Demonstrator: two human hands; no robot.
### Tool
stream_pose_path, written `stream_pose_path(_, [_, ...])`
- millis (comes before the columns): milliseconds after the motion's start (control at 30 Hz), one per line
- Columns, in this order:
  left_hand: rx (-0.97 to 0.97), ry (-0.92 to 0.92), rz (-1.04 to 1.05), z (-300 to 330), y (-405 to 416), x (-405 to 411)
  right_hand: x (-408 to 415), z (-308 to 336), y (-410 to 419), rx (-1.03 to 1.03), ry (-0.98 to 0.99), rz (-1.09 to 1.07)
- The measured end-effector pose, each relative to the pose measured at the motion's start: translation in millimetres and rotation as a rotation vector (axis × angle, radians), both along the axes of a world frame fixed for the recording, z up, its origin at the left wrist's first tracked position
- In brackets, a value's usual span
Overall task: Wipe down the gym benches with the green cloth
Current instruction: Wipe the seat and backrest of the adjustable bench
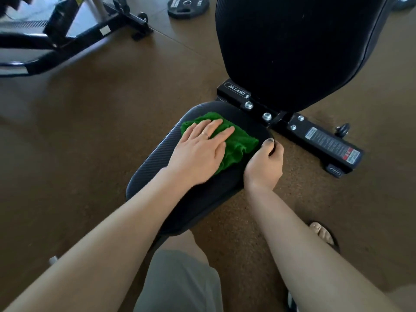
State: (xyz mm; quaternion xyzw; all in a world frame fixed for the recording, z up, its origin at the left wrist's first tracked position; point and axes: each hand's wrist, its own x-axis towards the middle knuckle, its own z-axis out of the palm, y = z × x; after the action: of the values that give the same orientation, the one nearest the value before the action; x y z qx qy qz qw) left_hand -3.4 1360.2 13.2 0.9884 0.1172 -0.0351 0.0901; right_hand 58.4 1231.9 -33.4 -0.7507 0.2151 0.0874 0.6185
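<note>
A crumpled green cloth (238,143) lies on the black seat pad (157,163) of a gym bench. My left hand (200,147) presses flat on the cloth with straight fingers, a ring on one finger. My right hand (265,163) grips the right edge of the seat pad, thumb on top and fingers curled under the rim. The bench's raised black backrest (297,46) stands just beyond the seat.
The bench's black metal frame (324,140) with bolts and a warning label runs to the right on the brown floor. Another bench frame (67,34) sits at the far left. A weight plate (188,6) lies at the top. My sandalled foot (324,235) is at the lower right.
</note>
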Motion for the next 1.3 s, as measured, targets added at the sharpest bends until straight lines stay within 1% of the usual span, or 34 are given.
stream_pose_path(100, [-0.006, 0.006, 0.068, -9.7, 14.6, 53.1, 0.3, -5.7, -2.9, 0.001, -0.020, 0.038])
stream_pose_path(167, [-0.001, 0.013, 0.094, -10.6, 14.9, 69.3, -0.4, -5.5, -4.6, -0.001, -0.030, 0.061])
stream_pose_path(233, [0.007, 0.021, 0.102, -7.5, 4.1, 57.4, 0.0, -4.9, -5.3, 0.010, -0.025, 0.066])
stream_pose_path(367, [0.015, -0.017, 0.026, 1.7, -27.1, -24.1, -2.4, -0.1, -3.7, 0.051, 0.011, 0.056])
stream_pose_path(433, [0.011, 0.006, -0.004, 4.4, -30.6, -46.0, -4.9, 1.2, -2.0, 0.037, 0.017, 0.045])
stream_pose_path(533, [0.027, 0.016, -0.031, 3.1, -21.6, -30.4, -4.4, -1.5, 1.3, 0.012, 0.016, 0.026])
stream_pose_path(667, [0.012, -0.003, -0.036, -4.9, -1.1, 20.7, -1.8, -8.2, 2.6, -0.019, -0.005, 0.016])
stream_pose_path(800, [-0.019, -0.030, 0.043, -8.2, 17.7, 61.0, 1.0, -11.9, -2.8, -0.017, -0.028, 0.067])
stream_pose_path(933, [-0.044, -0.033, 0.183, -7.0, 26.3, 53.8, 2.3, -11.2, -6.3, -0.034, -0.020, 0.111])
stream_pose_path(967, [-0.057, -0.026, 0.243, -5.6, 30.4, 46.0, 2.1, -10.3, -5.6, -0.035, -0.014, 0.111])
stream_pose_path(1100, [-0.228, 0.029, 0.502, 7.2, 48.8, -7.9, -1.4, -3.4, -3.2, -0.037, 0.018, 0.099])
stream_pose_path(1300, [-0.134, -0.003, 0.634, 18.2, 26.7, -100.6, -4.7, 3.6, -0.9, -0.058, 0.034, 0.080])
